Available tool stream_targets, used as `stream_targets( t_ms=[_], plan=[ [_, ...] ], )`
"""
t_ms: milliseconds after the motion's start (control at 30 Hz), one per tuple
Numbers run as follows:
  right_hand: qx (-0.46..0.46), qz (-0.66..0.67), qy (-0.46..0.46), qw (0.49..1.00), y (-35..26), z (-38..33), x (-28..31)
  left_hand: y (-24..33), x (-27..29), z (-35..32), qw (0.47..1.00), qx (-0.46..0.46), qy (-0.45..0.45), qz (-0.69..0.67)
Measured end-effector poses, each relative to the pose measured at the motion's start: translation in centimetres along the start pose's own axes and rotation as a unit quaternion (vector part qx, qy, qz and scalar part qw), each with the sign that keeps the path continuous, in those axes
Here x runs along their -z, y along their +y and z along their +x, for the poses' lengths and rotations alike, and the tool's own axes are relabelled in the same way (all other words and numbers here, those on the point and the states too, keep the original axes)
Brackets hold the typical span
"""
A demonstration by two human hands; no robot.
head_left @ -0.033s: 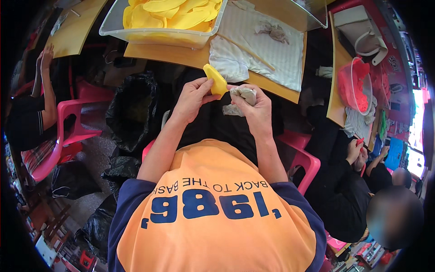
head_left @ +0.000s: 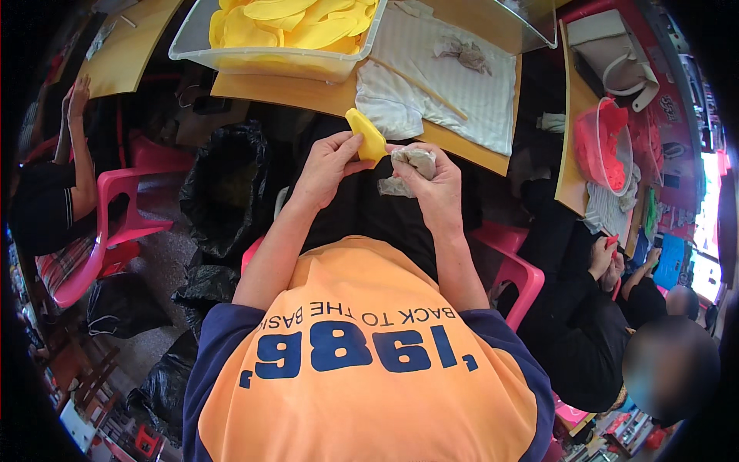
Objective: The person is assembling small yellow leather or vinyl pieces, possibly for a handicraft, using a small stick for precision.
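Note:
My left hand (head_left: pixel 331 163) is closed on a flat, curved yellow piece (head_left: pixel 367 137), pinched between thumb and fingers and tilted upward. In my right hand (head_left: pixel 436 175) is a crumpled whitish cloth (head_left: pixel 414 160), its loose end hanging below the fingers. The fingertips of that hand meet the lower right end of the yellow piece, so the two hands nearly touch. Both are held over my lap, just before the table's near edge. Exactly what the piece is I cannot tell.
A clear plastic bin (head_left: pixel 269 61) of similar yellow pieces stands on the table (head_left: pixel 308 94). Beside it lie a striped white cloth (head_left: pixel 485 100) and a thin wooden stick (head_left: pixel 419 88). A black bag-lined container (head_left: pixel 223 189) stands at left. Co-workers sit on both sides; a tub of red pieces (head_left: pixel 604 146) is at right.

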State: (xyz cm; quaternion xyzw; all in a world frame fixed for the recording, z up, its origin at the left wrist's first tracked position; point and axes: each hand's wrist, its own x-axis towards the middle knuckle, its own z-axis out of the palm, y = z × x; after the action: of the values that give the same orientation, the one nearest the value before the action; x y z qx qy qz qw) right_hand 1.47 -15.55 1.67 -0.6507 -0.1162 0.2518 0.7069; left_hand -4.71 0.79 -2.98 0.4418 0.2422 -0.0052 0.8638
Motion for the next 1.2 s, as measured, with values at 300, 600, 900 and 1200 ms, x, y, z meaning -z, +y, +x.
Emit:
stream_targets(
  t_ms=[300, 600, 900, 1200],
  plan=[
    [-0.008, -0.044, 0.002, 0.999, 0.8, 0.3, 0.0, -0.1, -0.1, -0.1, 0.999, -0.027, 0.008, 0.046],
    [-0.029, 0.005, -0.027, 0.999, 0.6, 0.5, 0.2, -0.1, -0.1, 0.1, 0.994, -0.018, -0.030, 0.107],
    [-0.063, -0.051, -0.138, 0.987, 0.9, -0.2, -0.2, 0.3, -0.6, 0.0, 0.999, 0.020, -0.024, -0.035],
    [-0.001, -0.094, -0.149, 0.984, 2.1, -0.1, -0.4, -0.5, -0.9, 0.3, 0.994, 0.009, 0.087, 0.068]
  ],
)
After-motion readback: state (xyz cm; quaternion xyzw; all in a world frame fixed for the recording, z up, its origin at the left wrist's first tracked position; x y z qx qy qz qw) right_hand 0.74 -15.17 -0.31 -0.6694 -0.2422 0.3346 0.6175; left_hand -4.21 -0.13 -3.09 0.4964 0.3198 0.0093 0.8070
